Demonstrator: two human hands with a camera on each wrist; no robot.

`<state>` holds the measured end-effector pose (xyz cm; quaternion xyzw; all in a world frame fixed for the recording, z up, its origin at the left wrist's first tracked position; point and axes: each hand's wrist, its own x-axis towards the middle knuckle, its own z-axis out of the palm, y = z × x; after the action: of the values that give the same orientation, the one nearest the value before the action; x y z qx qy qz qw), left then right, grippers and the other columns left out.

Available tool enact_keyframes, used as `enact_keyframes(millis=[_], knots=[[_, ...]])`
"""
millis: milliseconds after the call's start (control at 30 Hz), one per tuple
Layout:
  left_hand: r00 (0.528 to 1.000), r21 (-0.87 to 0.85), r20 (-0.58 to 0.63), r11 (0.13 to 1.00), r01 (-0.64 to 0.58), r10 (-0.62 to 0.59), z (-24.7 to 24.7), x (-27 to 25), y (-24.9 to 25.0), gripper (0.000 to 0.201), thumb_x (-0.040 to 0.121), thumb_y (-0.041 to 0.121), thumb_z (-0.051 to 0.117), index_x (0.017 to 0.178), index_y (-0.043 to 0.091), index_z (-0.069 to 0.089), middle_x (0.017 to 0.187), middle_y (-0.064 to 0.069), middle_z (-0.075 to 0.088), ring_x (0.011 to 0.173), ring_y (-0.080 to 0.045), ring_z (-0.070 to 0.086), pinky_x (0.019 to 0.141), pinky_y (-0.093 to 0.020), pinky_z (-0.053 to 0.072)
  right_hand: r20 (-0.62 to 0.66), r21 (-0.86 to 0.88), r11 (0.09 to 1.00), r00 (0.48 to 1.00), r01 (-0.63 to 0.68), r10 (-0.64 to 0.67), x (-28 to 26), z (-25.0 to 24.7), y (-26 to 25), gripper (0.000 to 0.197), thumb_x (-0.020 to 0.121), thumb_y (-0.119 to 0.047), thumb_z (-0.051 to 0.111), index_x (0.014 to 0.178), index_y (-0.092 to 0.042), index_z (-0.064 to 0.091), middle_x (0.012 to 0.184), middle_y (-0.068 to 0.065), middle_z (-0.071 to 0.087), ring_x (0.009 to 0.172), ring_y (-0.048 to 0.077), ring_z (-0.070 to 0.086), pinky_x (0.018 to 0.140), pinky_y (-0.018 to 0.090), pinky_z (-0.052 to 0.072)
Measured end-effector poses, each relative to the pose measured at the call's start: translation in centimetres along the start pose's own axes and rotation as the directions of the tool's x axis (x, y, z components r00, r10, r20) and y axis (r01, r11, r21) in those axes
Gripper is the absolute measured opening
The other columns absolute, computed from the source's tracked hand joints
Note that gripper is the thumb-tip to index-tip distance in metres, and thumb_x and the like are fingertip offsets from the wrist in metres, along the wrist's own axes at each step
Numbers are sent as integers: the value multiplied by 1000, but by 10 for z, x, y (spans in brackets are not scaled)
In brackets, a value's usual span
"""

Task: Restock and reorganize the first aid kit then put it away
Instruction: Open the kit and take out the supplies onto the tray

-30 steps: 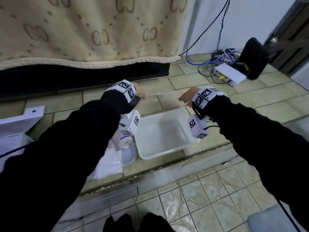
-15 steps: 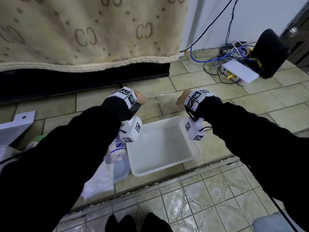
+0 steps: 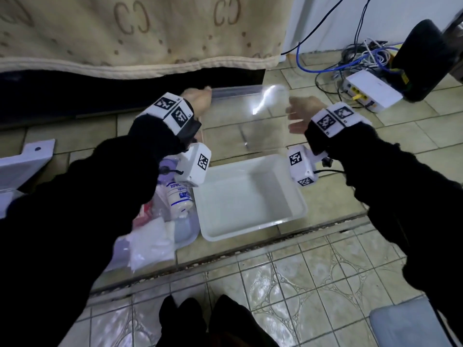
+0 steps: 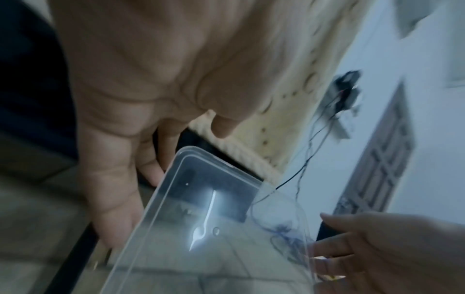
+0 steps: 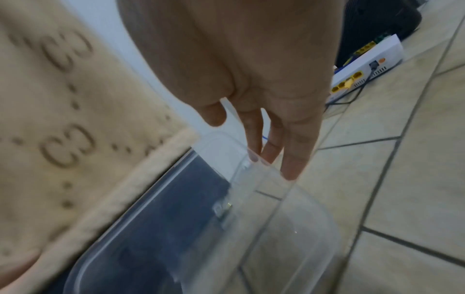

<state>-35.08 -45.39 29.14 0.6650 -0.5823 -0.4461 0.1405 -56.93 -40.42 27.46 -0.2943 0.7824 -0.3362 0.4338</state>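
Fingers (image 4: pixel 113 199) of the left hand (image 3: pixel 198 97) are lying nearly straight along one short edge of a clear lid (image 3: pixel 246 121), with the thumb sitting over the top rim; whether they are actually clamping the edge is hard to tell through the blur. Fingers (image 5: pixel 292 159) of the right hand (image 3: pixel 300 113) are stretching out straight too, their tips touching the opposite edge of the lid, so the lid is hanging between both hands, tilted, above the floor tiles (image 3: pixel 313 279). Light is glaring off its middle. Just below and nearer the person, an open white tub (image 3: pixel 295 196) is sitting on the tiles, nothing showing inside it. Beside the tub's left wall, a bandage roll (image 3: pixel 179 196) and some clear plastic packets (image 3: pixel 150 244) are lying in a loose heap, partly hidden by the left sleeve. Farther off, a patterned beige blanket (image 3: pixel 150 33) is hanging down over a dark gap, and a white router (image 3: pixel 370 90) with tangled cables is sitting by the wall on the right.
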Motion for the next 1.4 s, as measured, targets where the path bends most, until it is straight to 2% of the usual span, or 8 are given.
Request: enact_keyframes(millis=[67,167,367,567,733,933,1133,1400], knots=[[997,-122,-49,991,-58,52,-13,-14,3,67,95,55,27,135,3,41,127,-17,54,104,-38,61,90,-47,51,28,193,981,999,-24,19,-22,-8,-7,45,98,-44,34,88,-6,56,79,3,50,77,23,52,68,33,46],[976,-241,-161,953,-183,147,-32,-44,-3,68,90,64,22,115,12,59,112,-10,64,87,-29,67,82,-43,56,120,353,935,993,-29,-14,-56,-23,-10,73,92,-63,19,115,-4,56,91,6,52,99,27,50,86,34,43],[906,-386,-333,838,-384,262,-31,-102,-35,51,88,56,42,56,25,67,75,4,67,78,-12,64,90,-30,50,78,537,842,991,54,-113,-105,-16,10,38,94,-35,45,112,-4,57,89,4,51,80,16,53,79,24,48],[863,-377,-421,812,-445,278,4,-143,-81,24,81,4,66,95,21,55,96,5,62,85,-1,57,69,-3,44,-118,429,837,940,339,-320,-132,6,63,36,92,-1,47,127,-7,52,95,-9,61,91,6,58,77,14,45],[930,-322,-284,891,-320,231,30,-149,-123,33,79,8,70,103,25,56,108,8,59,102,-5,56,80,-20,47,-102,172,892,909,417,-405,-147,17,103,52,87,10,41,134,-13,47,135,3,51,127,7,45,96,15,43],[932,-212,-243,922,-323,270,44,-151,-138,31,81,3,67,109,16,60,116,3,59,102,-6,52,63,7,36,-120,129,905,912,406,-392,-146,28,129,55,84,8,40,134,-13,47,140,4,48,134,15,39,109,28,34],[919,-58,-205,934,-354,335,50,-157,-140,33,81,5,66,110,19,61,112,-1,60,92,-12,56,90,-28,49,-161,82,920,917,382,-366,-143,29,141,53,85,4,40,133,-15,49,139,1,48,133,11,39,109,25,31],[915,118,-118,920,-374,387,48,-159,-138,39,83,-3,60,120,10,59,137,-9,49,125,-19,49,106,-32,39,-128,-11,914,906,406,-404,-137,33,153,51,87,4,39,136,-11,46,147,-1,38,139,9,28,115,26,22]])
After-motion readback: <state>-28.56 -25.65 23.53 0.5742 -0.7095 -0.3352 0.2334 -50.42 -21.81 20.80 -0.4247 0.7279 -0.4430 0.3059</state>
